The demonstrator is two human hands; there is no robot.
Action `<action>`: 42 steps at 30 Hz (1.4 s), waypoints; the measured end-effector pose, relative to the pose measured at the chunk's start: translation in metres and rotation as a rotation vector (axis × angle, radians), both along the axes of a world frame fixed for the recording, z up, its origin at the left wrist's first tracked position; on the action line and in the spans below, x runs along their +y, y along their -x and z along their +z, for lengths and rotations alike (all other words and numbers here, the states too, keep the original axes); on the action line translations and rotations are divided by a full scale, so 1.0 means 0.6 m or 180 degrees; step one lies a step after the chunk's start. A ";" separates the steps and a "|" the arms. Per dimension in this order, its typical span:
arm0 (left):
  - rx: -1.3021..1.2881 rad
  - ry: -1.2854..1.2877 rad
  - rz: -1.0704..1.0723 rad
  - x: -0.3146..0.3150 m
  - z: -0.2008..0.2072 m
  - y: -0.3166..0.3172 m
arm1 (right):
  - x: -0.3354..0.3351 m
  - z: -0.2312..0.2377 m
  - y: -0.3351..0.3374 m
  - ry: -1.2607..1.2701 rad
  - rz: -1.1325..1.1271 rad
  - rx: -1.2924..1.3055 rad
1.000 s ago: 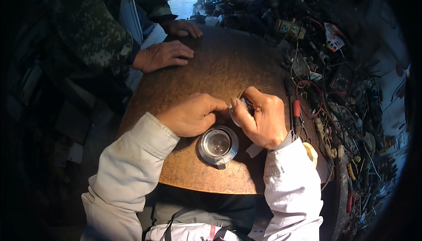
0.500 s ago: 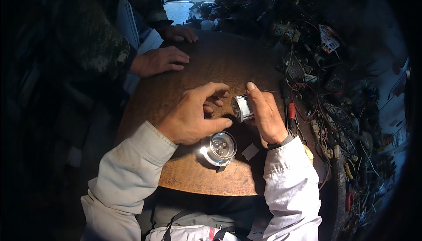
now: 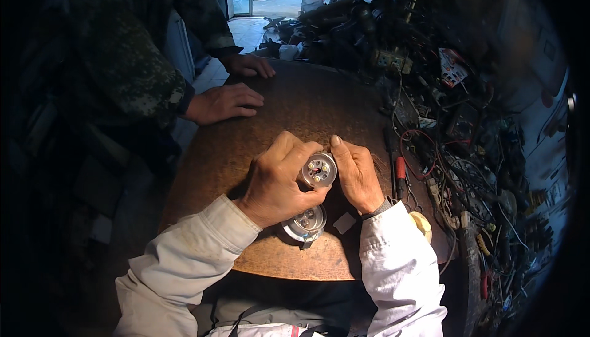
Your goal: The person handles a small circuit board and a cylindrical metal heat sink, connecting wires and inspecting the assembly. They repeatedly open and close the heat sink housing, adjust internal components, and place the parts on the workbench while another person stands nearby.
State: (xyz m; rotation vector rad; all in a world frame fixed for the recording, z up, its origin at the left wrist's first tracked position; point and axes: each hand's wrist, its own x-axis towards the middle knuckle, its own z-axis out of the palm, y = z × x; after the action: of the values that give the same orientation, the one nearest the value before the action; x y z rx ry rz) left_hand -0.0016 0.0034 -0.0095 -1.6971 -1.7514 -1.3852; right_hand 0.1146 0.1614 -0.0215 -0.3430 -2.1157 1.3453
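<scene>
Between my two hands is a small round LED spotlight body (image 3: 319,170), its open face tilted up toward me with several small yellowish-white LEDs showing on a round plate. The fingers and thumb of my left hand (image 3: 276,180) curl around the rim on its left side. My right hand (image 3: 359,180) grips it from the right, thumb up along the side; its other fingers are mostly hidden. Below my left hand, a second spotlight (image 3: 307,229) with a silver ring, clear lens and dark clip lies on the table, partly covered by that hand. A small pale flat piece (image 3: 345,223) lies beside it.
Another person's two hands, one nearer (image 3: 226,101) and one farther (image 3: 250,65), rest on the far left of the brown wooden table (image 3: 295,106). A red-handled tool (image 3: 401,168), tangled cables (image 3: 470,174) and a round yellowish thing (image 3: 421,226) crowd the right side. Dark clutter (image 3: 344,26) is piled beyond.
My left hand has moved right and closed on the spotlight body, which my right hand alone held before. Its LED face has turned toward me. The view has tilted slightly.
</scene>
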 end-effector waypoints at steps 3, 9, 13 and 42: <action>0.0024 0.0093 0.0256 -0.004 0.000 -0.005 | -0.008 0.006 0.001 -0.0062 -0.0101 -0.0040; -0.0119 0.0271 0.0494 -0.001 -0.008 -0.008 | 0.000 -0.007 0.004 0.0012 0.0066 -0.0045; -0.0123 0.0353 0.0572 0.000 -0.009 -0.011 | -0.008 0.005 -0.001 0.0724 0.0479 -0.0036; 0.0595 0.0090 0.0595 -0.004 -0.005 -0.009 | 0.004 0.007 -0.009 0.2222 0.1577 -0.0076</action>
State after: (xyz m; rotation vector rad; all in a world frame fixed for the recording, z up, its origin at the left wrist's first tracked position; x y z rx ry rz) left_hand 0.0040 0.0008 -0.0123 -1.5752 -1.7789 -1.0905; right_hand 0.1199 0.1635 -0.0175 -0.0999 -1.7403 2.3719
